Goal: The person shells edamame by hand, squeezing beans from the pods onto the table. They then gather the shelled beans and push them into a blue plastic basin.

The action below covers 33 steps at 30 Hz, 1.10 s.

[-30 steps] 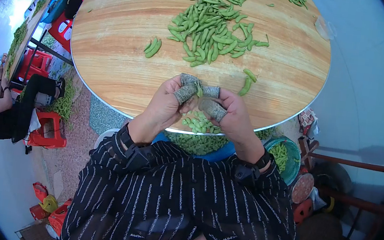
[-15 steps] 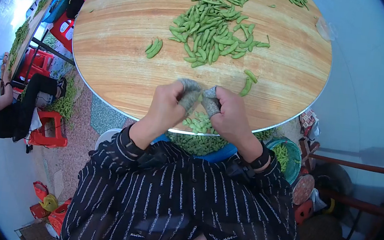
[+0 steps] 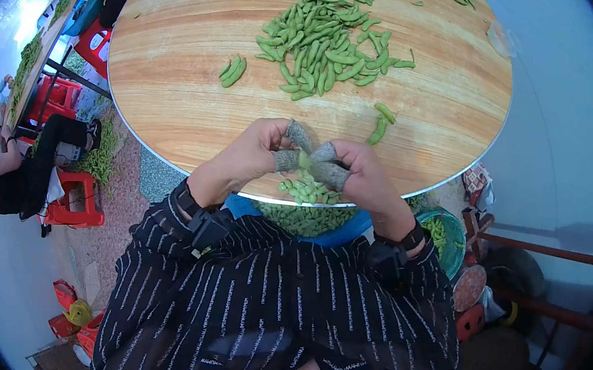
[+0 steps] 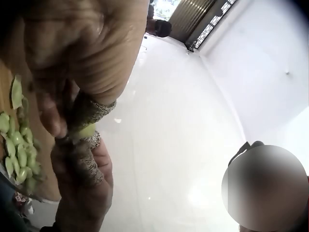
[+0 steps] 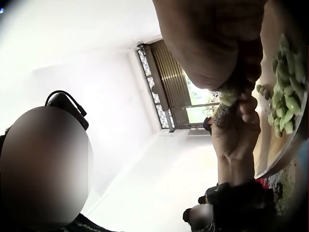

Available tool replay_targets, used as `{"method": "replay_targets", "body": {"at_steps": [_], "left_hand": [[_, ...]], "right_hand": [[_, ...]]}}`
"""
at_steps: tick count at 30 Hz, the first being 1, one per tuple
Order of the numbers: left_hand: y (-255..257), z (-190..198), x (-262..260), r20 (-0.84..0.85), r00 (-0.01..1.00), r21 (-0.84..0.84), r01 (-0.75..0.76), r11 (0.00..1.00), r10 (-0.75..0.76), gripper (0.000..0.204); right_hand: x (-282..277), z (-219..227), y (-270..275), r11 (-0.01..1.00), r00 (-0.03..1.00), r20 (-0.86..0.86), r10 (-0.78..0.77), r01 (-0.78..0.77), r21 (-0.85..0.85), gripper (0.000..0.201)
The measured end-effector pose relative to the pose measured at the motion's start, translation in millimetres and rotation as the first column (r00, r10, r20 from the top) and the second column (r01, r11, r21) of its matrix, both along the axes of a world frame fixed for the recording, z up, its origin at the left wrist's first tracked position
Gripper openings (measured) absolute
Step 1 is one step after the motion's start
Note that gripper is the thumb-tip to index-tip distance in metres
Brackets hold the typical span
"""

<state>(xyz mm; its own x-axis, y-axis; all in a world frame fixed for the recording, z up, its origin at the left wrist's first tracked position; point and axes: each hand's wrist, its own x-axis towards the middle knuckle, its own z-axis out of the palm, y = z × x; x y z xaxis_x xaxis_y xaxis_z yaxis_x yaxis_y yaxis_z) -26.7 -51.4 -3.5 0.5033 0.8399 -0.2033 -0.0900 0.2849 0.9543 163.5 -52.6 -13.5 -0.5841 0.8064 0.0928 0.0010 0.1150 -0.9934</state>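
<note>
In the head view the left hand (image 3: 249, 152) and right hand (image 3: 367, 178) meet over the near edge of the round wooden table (image 3: 194, 122), grey wraps on thumbs and fingers. Between their fingertips they pinch a green pod (image 3: 304, 160); both wrist views show a bit of green there, partly covered by fingers. Shelled green beans (image 3: 306, 192) lie just below the hands at the rim. Farther up rests a pile of pods (image 3: 320, 45), with a few pods (image 3: 233, 72) to the left and two pods (image 3: 379, 130) to the right.
Below the table edge stands a blue basin (image 3: 354, 228) holding many beans. A green basket (image 3: 454, 247) with pods is at the right. People sit at another table at the left, near red stools (image 3: 78, 208). A clear plastic piece (image 3: 502, 40) lies at the table's right edge.
The hands came close together with fingers curled, then moved slightly apart, and the wrapped fingertips now show around the green pod. The head view has shifted slightly.
</note>
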Motion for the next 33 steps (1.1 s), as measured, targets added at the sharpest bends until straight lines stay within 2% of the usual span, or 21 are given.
{"method": "replay_targets", "body": {"at_steps": [2,3,4,5,6,7,8,10,11,13,14,16,20,21,22,23,24,25,26,28,33], "left_hand": [[-1,-7,3,-0.061,0.997,0.046,-0.041,0.998,0.043,0.015],[-2,-8,4,-0.12,0.989,0.091,-0.072,0.993,0.083,0.014],[-3,-5,2,-0.121,0.989,0.096,-0.069,0.993,0.081,0.014],[-4,1,-2,-0.3,0.951,0.233,-0.006,0.972,0.078,0.013],[-4,4,-6,-0.466,0.879,0.351,0.077,0.933,0.102,0.012],[-1,2,-10,-0.466,0.878,0.353,0.076,0.932,0.105,0.012],[5,-3,-15,-0.502,0.828,0.517,0.055,0.854,0.25,0.013],[23,0,-18,-0.483,0.724,0.738,0.035,0.674,0.491,0.017],[33,0,-18,-0.482,0.725,0.74,0.036,0.672,0.492,0.017],[51,-3,-17,-0.544,0.594,0.789,0.119,0.603,0.593,0.018],[58,-6,-17,-0.64,0.538,0.725,0.186,0.663,0.549,0.017],[70,-16,-19,-0.654,0.518,0.724,0.22,0.653,0.551,0.017],[68,-13,-18,-0.671,0.485,0.715,0.223,0.663,0.56,0.014],[63,-11,-17,-0.671,0.485,0.716,0.227,0.66,0.56,0.014],[55,-10,-16,-0.504,0.751,0.619,-0.029,0.784,0.426,0.012],[47,-9,-15,-0.224,0.917,0.404,-0.22,0.888,0.329,0.009],[39,-3,-14,-0.225,0.917,0.4,-0.22,0.89,0.328,0.009],[30,8,-12,-0.173,0.952,0.243,-0.206,0.948,0.251,0.009],[23,16,-11,-0.105,0.977,0.083,-0.175,0.981,0.183,0.009],[15,21,-10,-0.117,0.979,0.081,-0.159,0.984,0.168,0.008],[8,35,-7,-0.155,0.981,0.061,-0.105,0.993,0.113,0.011]], "right_hand": [[5,12,2,0.934,0.997,-0.08,-0.009,-0.02,-0.356,0.005],[11,12,5,0.935,0.997,-0.081,-0.009,-0.021,-0.355,0.005],[20,11,10,0.978,0.992,0.064,-0.106,0.116,-0.175,0.01],[31,11,15,0.974,0.956,0.187,-0.227,0.226,0.026,0.015],[45,8,20,0.948,0.92,0.238,-0.312,0.284,0.146,0.016],[58,7,25,0.906,0.875,0.276,-0.397,0.327,0.268,0.017],[68,10,26,0.907,0.877,0.275,-0.395,0.324,0.27,0.017],[82,20,24,0.8,0.635,0.498,-0.59,0.377,0.467,0.018],[82,20,23,0.798,0.634,0.497,-0.592,0.378,0.469,0.018],[81,18,19,0.818,0.746,0.367,-0.555,0.412,0.4,0.022],[77,17,17,0.816,0.745,0.365,-0.559,0.415,0.402,0.022],[63,15,14,0.842,0.843,0.191,-0.503,0.429,0.326,0.025],[31,13,4,0.875,0.879,0.095,-0.468,0.445,0.192,0.024],[22,16,2,0.907,0.906,0.049,-0.42,0.417,0.067,0.022],[14,17,1,0.925,0.927,-0.003,-0.376,0.375,-0.059,0.021],[7,18,0,0.924,0.926,-0.002,-0.377,0.377,-0.063,0.021],[1,18,1,0.936,0.943,-0.051,-0.329,0.318,-0.151,0.018],[-3,18,1,0.939,0.954,-0.105,-0.281,0.251,-0.237,0.017],[-6,20,1,0.939,0.956,-0.103,-0.276,0.245,-0.241,0.017],[-9,25,1,0.917,0.961,-0.18,-0.21,0.13,-0.377,0.018],[-9,32,-2,0.923,0.97,-0.178,-0.166,0.09,-0.374,0.012]]}}
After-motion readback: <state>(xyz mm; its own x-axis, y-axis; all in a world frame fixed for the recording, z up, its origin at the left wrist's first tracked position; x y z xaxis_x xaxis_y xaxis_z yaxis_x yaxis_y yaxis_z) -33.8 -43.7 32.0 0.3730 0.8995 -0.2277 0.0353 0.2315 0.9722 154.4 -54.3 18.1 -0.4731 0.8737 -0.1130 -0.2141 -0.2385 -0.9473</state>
